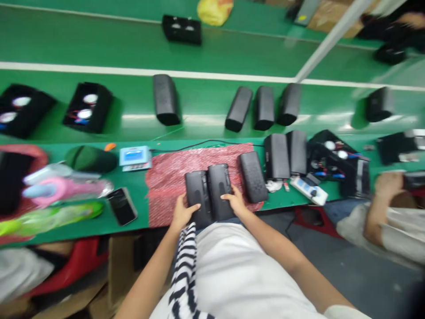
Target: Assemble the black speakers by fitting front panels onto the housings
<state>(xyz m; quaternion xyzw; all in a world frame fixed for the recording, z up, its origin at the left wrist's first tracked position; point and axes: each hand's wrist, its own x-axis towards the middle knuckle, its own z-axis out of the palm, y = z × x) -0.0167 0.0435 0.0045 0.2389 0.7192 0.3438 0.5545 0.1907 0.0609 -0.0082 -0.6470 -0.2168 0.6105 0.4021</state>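
Two black box-shaped speakers lie side by side at the front edge of the bench, on pink bubble wrap (166,177). My left hand (182,212) grips the left speaker (198,190), its thumb on the upper face and its fingers along the outer side. Around the right speaker (219,186) my right hand (236,201) is closed the same way, thumb lying across the face. Another black speaker (253,177) rests on the wrap just right of my right hand. The undersides of both held speakers are hidden.
To the left are a phone (121,206), a blue-and-white meter (135,157) and a pink fan-like object (66,188). Several speakers stand right and behind, near an opened one (332,155) with wires and a power strip (308,190). A co-worker's arm (381,208) is at right.
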